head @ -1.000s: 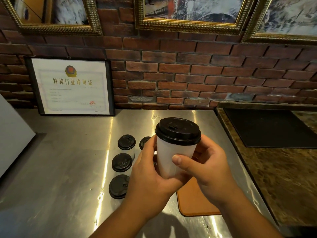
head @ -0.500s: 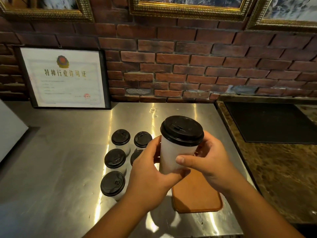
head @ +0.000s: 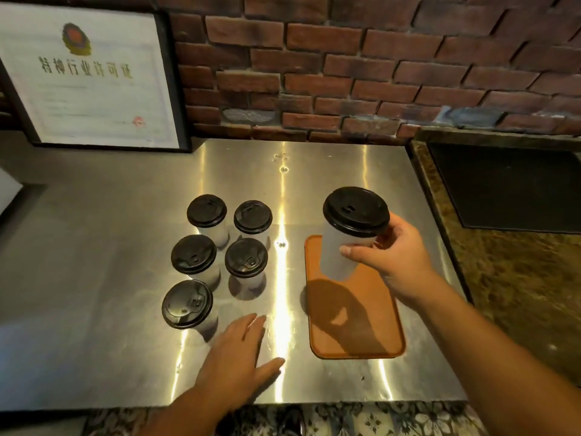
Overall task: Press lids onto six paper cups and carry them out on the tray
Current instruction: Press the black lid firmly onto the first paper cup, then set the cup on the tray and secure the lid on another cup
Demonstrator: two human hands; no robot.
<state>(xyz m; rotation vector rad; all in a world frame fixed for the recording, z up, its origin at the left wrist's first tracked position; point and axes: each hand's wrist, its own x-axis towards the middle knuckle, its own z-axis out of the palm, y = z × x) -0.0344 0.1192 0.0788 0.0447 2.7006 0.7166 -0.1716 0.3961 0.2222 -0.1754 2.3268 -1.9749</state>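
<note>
Steel desk (head: 94, 278), brick wall (head: 345, 73) behind. Six cups, all lidded. Right hand (head: 399, 256), fingers wrapped round one cup (head: 339, 250), above tray (head: 377, 338) far end. Five cups (head: 245, 259) left of tray. Left hand (head: 239, 354) left of tray, fingers spread, holding nothing. Step, by my reading: loading the tray. Next: set cup upright, far corner.

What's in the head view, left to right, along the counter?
Framed certificate → cluster of five lidded cups → orange tray → black mat. Left out: left hand, overlapping the cluster's span; right hand and the cup it holds, overlapping the tray.
</note>
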